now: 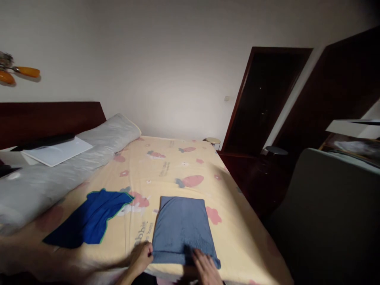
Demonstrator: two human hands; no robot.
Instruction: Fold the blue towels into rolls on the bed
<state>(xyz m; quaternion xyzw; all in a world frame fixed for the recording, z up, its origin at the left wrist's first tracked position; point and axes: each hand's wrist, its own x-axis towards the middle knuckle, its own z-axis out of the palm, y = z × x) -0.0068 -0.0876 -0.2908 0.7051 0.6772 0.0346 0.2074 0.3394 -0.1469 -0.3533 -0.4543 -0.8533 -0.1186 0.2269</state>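
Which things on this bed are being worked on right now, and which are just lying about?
In hand:
folded grey-blue towel, near edge gripped by the left hand, right hand resting on it

Lying about:
dark blue cloth
grey pillow
white paper on the pillow
yellow bedspread

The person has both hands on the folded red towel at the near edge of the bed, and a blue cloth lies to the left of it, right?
Not quite: the folded towel is grey-blue, not red, as the head view shows. The rest holds: the left hand and right hand are on its near edge at the edge of the bed, and the blue cloth lies to its left.
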